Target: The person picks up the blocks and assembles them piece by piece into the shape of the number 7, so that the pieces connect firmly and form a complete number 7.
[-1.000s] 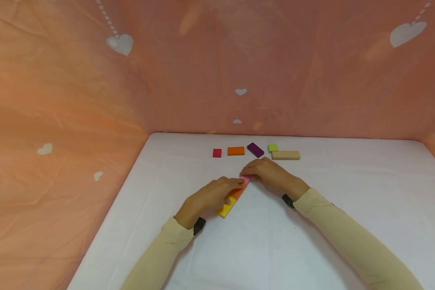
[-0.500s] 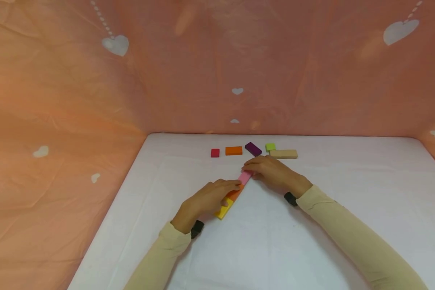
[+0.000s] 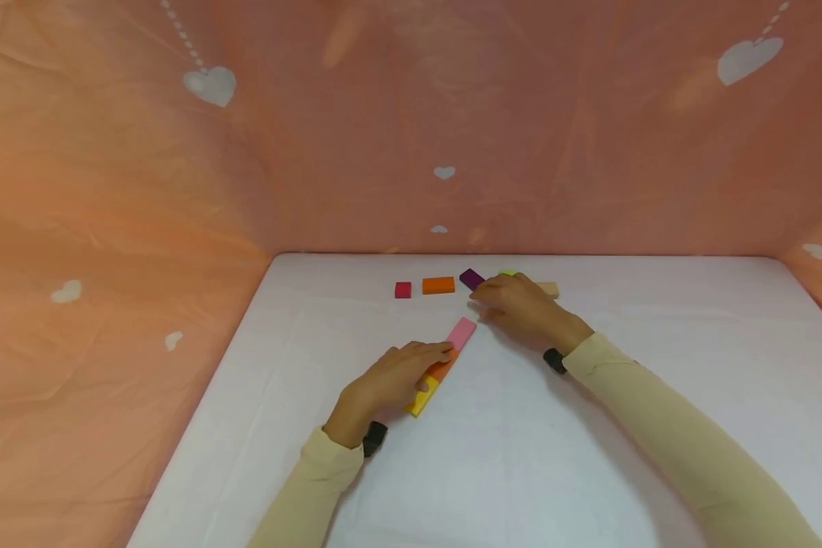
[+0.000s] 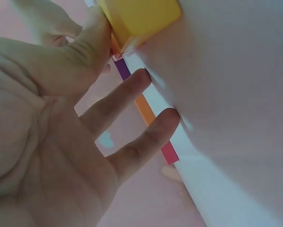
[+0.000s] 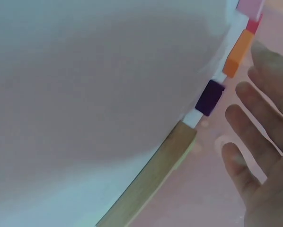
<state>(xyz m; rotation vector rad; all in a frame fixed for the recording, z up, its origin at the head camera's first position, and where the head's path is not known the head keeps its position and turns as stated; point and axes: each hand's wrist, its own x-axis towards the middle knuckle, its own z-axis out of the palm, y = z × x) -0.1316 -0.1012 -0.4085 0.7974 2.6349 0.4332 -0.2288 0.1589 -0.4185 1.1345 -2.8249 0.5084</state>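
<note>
A slanted row of a yellow block (image 3: pixel 422 399), an orange block (image 3: pixel 441 370) and a pink block (image 3: pixel 462 332) lies end to end on the table. My left hand (image 3: pixel 393 374) rests over the row, its thumb on the yellow block and index finger by the orange-pink joint. In the left wrist view, two other fingers (image 4: pixel 153 137) extend to the tabletop beside it. My right hand (image 3: pixel 520 308), holding nothing, hovers by the purple block (image 3: pixel 472 278), fingers spread in the right wrist view. It covers parts of the lime block (image 3: pixel 507 272) and the tan block (image 3: pixel 550 289).
A red block (image 3: pixel 403 290) and another orange block (image 3: pixel 438 285) lie left of the purple one, along the back of the white table (image 3: pixel 589 479). An orange-pink cloth with hearts (image 3: pixel 356 137) hangs behind the table and at its left.
My right hand has let go of the pink block and moved back towards the purple block. The pink block now shows uncovered. My left hand stays on the row.
</note>
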